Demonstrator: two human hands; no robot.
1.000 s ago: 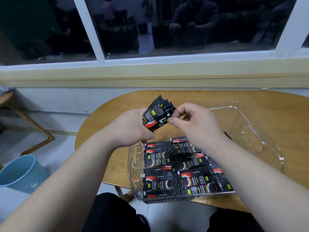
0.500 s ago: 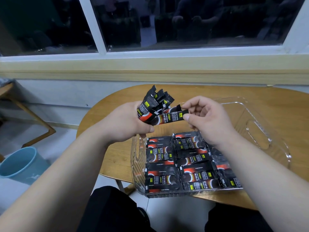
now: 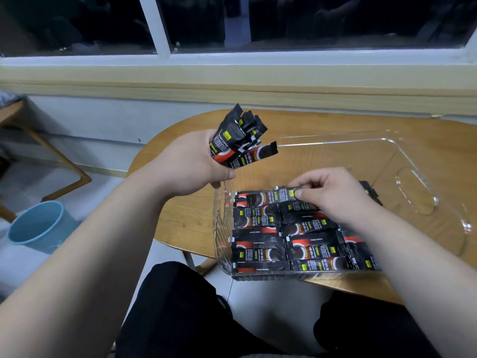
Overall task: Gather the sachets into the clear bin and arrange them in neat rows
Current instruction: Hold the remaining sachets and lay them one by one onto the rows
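Head view: nearest us, sachets [image 3: 284, 244] lie in neat rows at the near end of the clear bin [image 3: 387, 161]. At the far edge of those rows our right hand [image 3: 333, 195] pinches one sachet [image 3: 289, 192] between thumb and fingers. Beyond, above the bin's left corner, our left hand [image 3: 191, 166] grips a fanned bundle of sachets [image 3: 240, 140] over the wooden table [image 3: 335, 125].

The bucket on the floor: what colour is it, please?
The bucket is light blue; head view.

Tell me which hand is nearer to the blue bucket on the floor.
The left hand, gripping a sachet bundle, is up and right of the blue bucket. The right hand is farther right, pinching one sachet inside the clear bin.
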